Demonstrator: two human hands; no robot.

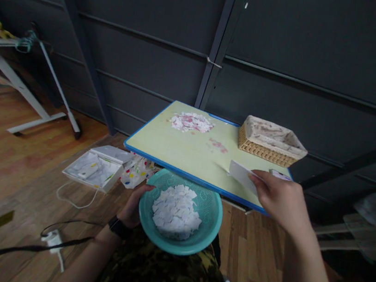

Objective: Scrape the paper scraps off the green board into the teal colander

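Observation:
My left hand (pixel 134 206) grips the left rim of a turquoise plastic colander (pixel 214 217), which sits by my lap just below the table's front edge. Inside it lies a heap of small white paper-like scraps (pixel 177 212). My right hand (pixel 278 195) pinches a flat white card (pixel 242 174) between thumb and fingers, its edge down at the tabletop. A pile of white and pinkish pieces (pixel 191 122) lies at the table's back left. Some loose pink bits (pixel 218 145) are scattered nearer the middle.
The pale yellow table (pixel 160 139) has a blue edge. A lined wicker basket (pixel 267 147) stands at its back right. On the floor to the left are an opened white box (pixel 91 169), a spotted plastic bag (pixel 137 171) and a power strip (pixel 54 240) with cables.

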